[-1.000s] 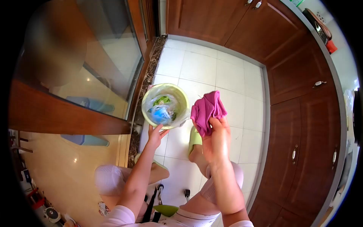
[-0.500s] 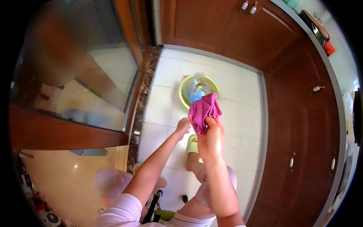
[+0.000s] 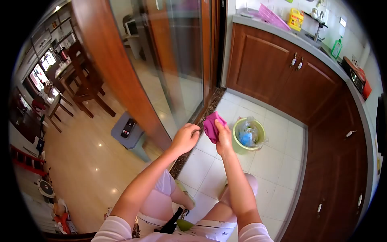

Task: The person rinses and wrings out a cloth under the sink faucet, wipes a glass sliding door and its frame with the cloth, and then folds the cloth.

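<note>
Home kitchen, brown cabinets (image 3: 258, 56), grey counter (image 3: 300, 39), faucet (image 3: 319, 30), white-tiled floor (image 3: 201, 167), wooden chair (image 3: 86, 92) in adjoining room (image 3: 80, 157)

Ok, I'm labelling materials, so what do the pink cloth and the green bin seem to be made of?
The pink cloth looks like soft, matt fabric, judging by its folds; the fibre can't be told. The green bin is probably smooth plastic, given its even colour and rounded rim. Its crumpled, see-through liner suggests thin plastic film.

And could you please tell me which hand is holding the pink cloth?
The right hand grips the pink cloth; the left hand is beside it, not gripping it.
</note>
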The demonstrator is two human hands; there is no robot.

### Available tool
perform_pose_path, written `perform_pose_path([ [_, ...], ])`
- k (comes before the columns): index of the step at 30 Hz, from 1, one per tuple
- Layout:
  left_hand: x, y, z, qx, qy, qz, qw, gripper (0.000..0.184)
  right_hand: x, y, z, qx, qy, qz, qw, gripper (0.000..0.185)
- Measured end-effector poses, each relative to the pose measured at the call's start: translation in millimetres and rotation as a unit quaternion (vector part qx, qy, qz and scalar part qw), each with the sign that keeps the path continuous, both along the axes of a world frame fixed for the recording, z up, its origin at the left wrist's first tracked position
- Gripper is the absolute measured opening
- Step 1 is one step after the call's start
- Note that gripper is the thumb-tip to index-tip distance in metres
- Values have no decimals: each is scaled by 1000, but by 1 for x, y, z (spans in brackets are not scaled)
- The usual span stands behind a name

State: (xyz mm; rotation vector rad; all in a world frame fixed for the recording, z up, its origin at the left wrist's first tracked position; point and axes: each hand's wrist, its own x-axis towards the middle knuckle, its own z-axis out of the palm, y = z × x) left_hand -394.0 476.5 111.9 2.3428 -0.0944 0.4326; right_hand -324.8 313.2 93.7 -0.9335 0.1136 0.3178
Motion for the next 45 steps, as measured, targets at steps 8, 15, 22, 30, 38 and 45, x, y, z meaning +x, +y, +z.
perform_pose_path([
  [8, -83, 47, 113, 27, -370, 180, 911, 16, -41, 26, -30, -309, -262, -18, 914, 29],
  [15, -74, 107, 98, -97, -359, 302, 878, 57, -66, 37, -11, -382, -244, -20, 891, 30],
  [22, -67, 133, 82, -323, -279, 157, 891, 50, -77, 148, 97, -147, -278, -158, 936, 31],
  [30, -39, 166, 86, -270, -346, 169, 882, 30, -82, 266, 223, -162, -532, -282, 782, 38],
  [38, -54, 169, 142, -213, -322, 40, 921, 70, -110, 253, 87, -203, -435, -187, 857, 45],
  [45, -56, 174, 169, -214, -272, 41, 937, 63, -37, 262, 245, -119, -533, -201, 813, 46],
])
